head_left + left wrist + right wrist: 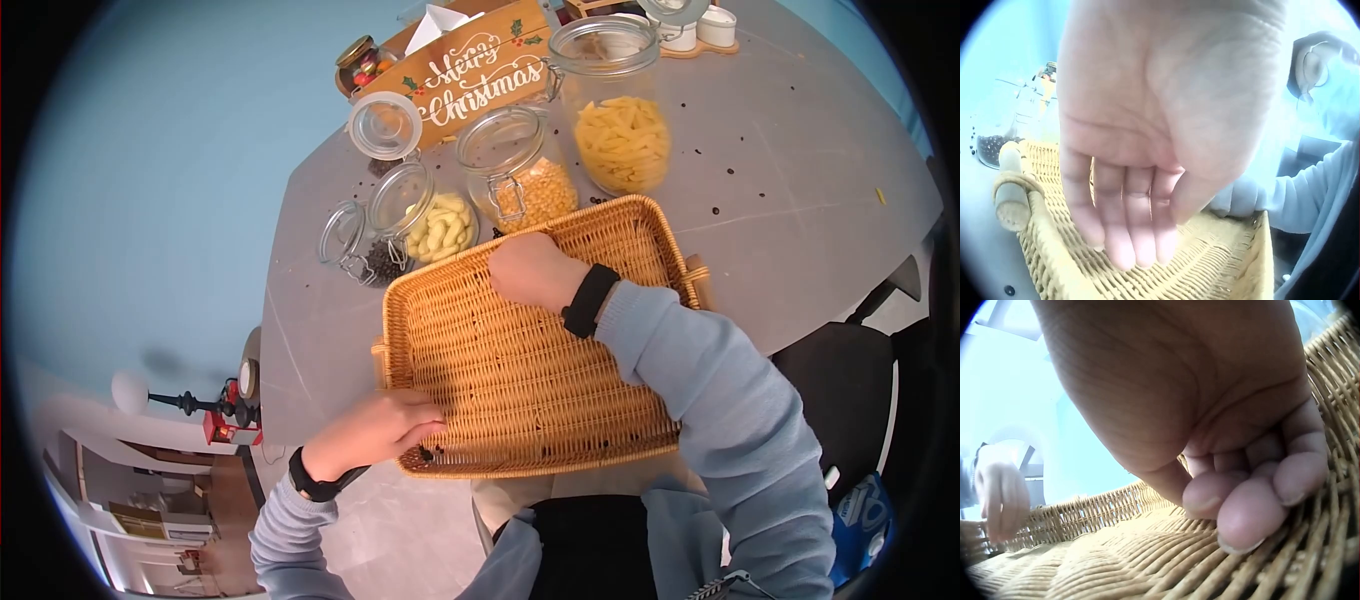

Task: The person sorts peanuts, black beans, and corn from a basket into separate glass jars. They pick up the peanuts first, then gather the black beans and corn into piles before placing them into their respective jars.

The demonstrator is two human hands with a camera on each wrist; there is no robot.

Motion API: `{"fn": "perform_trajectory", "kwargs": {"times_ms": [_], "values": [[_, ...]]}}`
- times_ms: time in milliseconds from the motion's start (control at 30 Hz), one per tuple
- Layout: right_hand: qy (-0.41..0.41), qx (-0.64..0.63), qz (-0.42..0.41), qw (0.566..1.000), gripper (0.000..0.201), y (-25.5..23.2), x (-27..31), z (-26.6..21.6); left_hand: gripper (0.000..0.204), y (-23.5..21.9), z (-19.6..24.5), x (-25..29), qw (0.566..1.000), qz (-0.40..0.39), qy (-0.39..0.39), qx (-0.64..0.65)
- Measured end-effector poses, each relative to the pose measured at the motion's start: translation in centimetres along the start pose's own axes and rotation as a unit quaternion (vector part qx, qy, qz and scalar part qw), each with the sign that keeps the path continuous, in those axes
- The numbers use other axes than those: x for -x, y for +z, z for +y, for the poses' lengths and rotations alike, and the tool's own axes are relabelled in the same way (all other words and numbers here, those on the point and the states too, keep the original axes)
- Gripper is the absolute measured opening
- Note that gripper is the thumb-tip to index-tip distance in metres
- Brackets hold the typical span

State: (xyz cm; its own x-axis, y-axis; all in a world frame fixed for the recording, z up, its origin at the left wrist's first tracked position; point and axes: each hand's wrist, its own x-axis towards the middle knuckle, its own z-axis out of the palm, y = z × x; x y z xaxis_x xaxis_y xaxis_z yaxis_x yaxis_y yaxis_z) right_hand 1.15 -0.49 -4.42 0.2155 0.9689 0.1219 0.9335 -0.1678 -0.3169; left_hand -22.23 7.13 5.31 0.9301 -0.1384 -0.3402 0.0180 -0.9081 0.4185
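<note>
A rectangular wicker basket point(520, 370) lies tilted at the near edge of the table, over the person's lap. The right hand point(538, 272) is inside it by the far wall. In the right wrist view its curled fingers point(1252, 512) have their tips right at the weave, and nothing shows between them. The left hand point(385, 425) hangs over the near left corner with loosely extended fingers point(1141, 231), empty in the left wrist view. Close to its fingertips, a few small dark beans point(427, 454) sit in that corner.
Behind the basket stand open clip-top jars: dark beans point(385, 262), pale yellow pieces point(440, 228), corn kernels point(537, 192) and penne pasta point(622, 145). Loose dark beans point(716, 211) are scattered on the grey table point(800, 260). A wooden Merry Christmas box point(480, 80) is at the back.
</note>
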Motion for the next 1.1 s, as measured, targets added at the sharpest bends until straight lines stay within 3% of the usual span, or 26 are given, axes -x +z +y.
{"fn": "perform_trajectory", "kwargs": {"times_ms": [167, 267, 600, 667, 1100], "values": [[0.011, -0.024, 0.023, 0.999, 0.023, 0.3, 0.1, 0.1, 0.017, 1.5, -0.5, 0.5, 0.997, -0.080, -0.005, -0.009], [0.004, -0.034, 0.020, 0.999, 0.024, 0.3, 0.0, 0.2, 0.020, 1.8, -0.5, 1.3, 0.994, -0.090, 0.005, -0.061], [0.004, -0.041, 0.023, 0.999, 0.025, 0.3, 0.0, 0.3, 0.028, 2.9, 0.1, 2.5, 0.992, -0.080, 0.057, -0.081], [0.003, -0.040, 0.019, 0.999, 0.025, 0.1, 0.1, 0.3, 0.030, 4.1, -0.6, 2.5, 0.986, -0.051, 0.102, -0.123], [-0.009, -0.053, 0.023, 0.998, 0.028, -0.3, 0.5, 0.2, 0.028, 4.8, -1.4, 2.8, 0.982, -0.033, 0.115, -0.147]]}}
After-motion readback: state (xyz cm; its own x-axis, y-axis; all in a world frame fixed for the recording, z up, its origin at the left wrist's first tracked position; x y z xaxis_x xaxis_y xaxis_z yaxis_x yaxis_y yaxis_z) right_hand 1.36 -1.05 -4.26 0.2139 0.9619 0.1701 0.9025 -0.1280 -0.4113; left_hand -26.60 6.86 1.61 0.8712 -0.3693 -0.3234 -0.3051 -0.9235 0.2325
